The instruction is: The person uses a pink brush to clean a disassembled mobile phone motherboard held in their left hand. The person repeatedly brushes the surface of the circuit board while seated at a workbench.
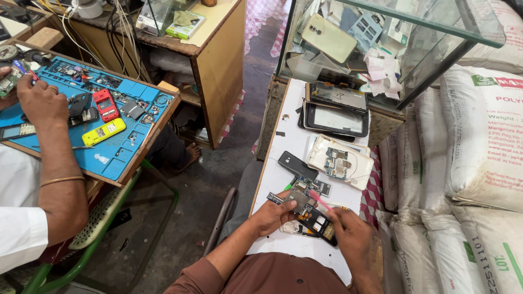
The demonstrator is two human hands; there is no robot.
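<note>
My left hand (272, 214) grips the left side of an opened phone (313, 215) with its circuit board bare, lying on the white table (289, 141). My right hand (351, 231) holds a pink thin tool (318, 199) whose tip rests on the phone's board. A small loose circuit board (321, 188) lies just beyond the phone. A black phone cover (297, 164) sits farther up the table.
A white phone back with a board (340, 161) and stacked tablets (335, 109) lie further away. A glass case (381, 38) holds parts. White sacks (479, 163) stand at right. At left, another person's arm (52, 136) works over a blue mat (109, 147) with small phones.
</note>
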